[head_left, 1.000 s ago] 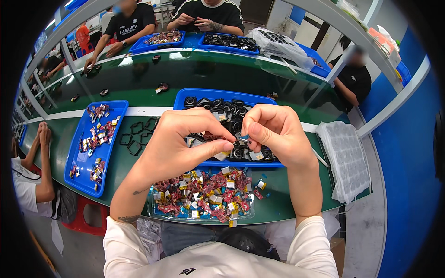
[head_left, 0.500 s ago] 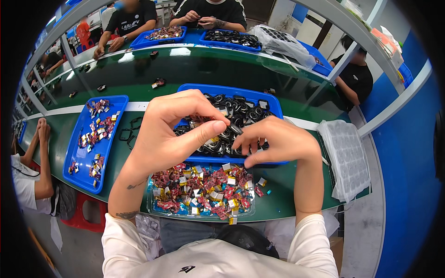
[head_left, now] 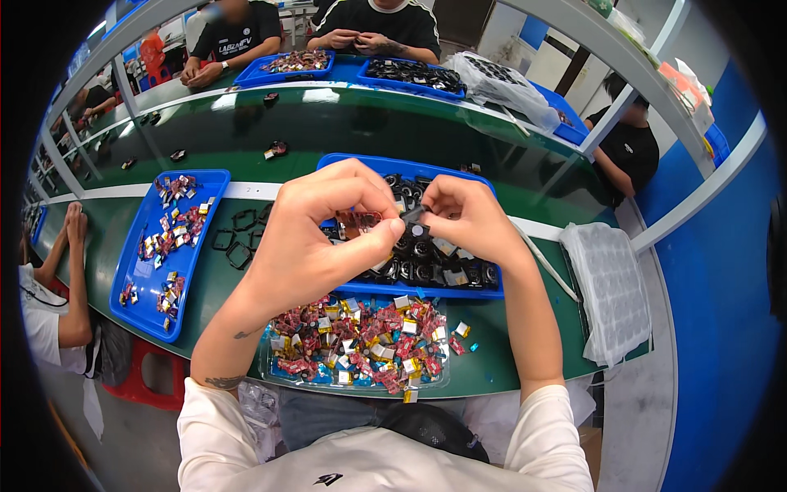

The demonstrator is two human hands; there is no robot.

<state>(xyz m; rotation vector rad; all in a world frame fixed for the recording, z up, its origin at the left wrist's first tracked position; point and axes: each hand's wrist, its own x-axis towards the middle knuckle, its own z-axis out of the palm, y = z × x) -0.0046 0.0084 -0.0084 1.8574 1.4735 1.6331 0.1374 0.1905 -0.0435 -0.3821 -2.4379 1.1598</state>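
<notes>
My hands meet above a blue tray (head_left: 385, 288) heaped with black round-faced casings (head_left: 459, 269). Between their fingertips is a small black casing part (head_left: 416, 216). My left hand (head_left: 328, 221) pinches its left side between thumb and forefinger; a red circuit board (head_left: 357, 220) shows inside the curl of that hand, and I cannot tell whether it is held there. From the right, my right hand (head_left: 471, 220) has thumb and fingers closed on the same part. Nearer to me is a pile of red circuit boards with silver-and-yellow battery cells (head_left: 361, 336) in a clear tray (head_left: 266, 361).
Left of my hands are several black frames (head_left: 239, 252) and a blue tray (head_left: 131, 283) of boards. At right are a white cable (head_left: 545, 271) and wrapped plastic trays (head_left: 608, 287). A green belt (head_left: 344, 123) crosses ahead; other people sit around it. Metal posts (head_left: 701, 180) stand at right.
My right hand has risen and closed its fingers on the black part. My left hand has shifted slightly right. More black frames show at left, and the view has moved a little.
</notes>
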